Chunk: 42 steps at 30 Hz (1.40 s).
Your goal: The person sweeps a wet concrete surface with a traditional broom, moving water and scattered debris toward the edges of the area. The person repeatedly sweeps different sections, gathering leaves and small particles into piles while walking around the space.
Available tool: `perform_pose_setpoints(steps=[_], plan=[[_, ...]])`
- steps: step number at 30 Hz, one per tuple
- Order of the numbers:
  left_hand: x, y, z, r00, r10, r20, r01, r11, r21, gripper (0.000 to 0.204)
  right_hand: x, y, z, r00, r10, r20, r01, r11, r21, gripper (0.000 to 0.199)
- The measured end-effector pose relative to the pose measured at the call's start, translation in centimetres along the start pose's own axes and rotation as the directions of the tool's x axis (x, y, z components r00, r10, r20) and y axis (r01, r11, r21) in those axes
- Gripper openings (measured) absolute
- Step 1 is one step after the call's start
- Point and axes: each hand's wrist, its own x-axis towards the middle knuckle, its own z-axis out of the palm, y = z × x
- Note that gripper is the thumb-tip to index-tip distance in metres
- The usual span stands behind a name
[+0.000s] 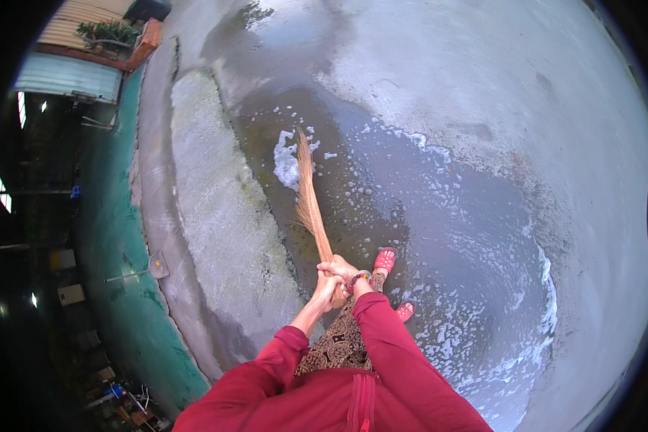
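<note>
Both hands are wrapped round the bundled handle of a straw broom (314,205). My right hand (340,267), with a beaded bracelet at its wrist, grips a little farther up the handle. Just below and to the left, my left hand (326,290) is closed on the same handle, its end poking out past the fingers. The broom slants away from me, and its bristle tips lie beside a patch of white foam (286,160) on the wet concrete. Whether the tips press on the ground is hard to tell.
Soapy water (446,237) spreads over the concrete, foam lining its right edge. A raised rough concrete strip (212,187) runs along the left, with a green floor (126,281) beyond it. A dustpan-like tool (158,265) lies at that border. My pink sandals (386,259) stand in the water.
</note>
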Motion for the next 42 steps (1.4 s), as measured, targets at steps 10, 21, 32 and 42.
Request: perform_pose_setpoints(steps=[10, 21, 32, 42], plan=[[7.3, -9.5, 18.0, 0.904, -0.098, 0.417, -0.273, 0.618, 0.737, 0.091, -14.0, 8.5, -16.7, 0.694, 0.191, -0.694, 0.436, 0.655, 0.617, 0.029], [-1.8, -6.5, 18.7, 0.744, -0.183, 0.643, -0.321, 0.745, 0.584, 0.093, -21.0, 5.7, -13.4, 0.447, 0.059, -0.893, 0.613, 0.706, 0.353, 0.047], [2.6, -1.6, 25.2, 0.981, -0.077, 0.179, 0.019, 0.952, 0.305, 0.057, -17.6, -3.9, -22.3, 0.986, 0.128, -0.104, -0.067, 0.885, 0.461, 0.046], [7.9, -28.7, 47.8, 0.744, -0.207, 0.635, -0.643, 0.04, 0.765, 0.089, -31.4, 22.1, -42.5, 0.62, 0.293, -0.728, 0.66, 0.307, 0.686, 0.027]])
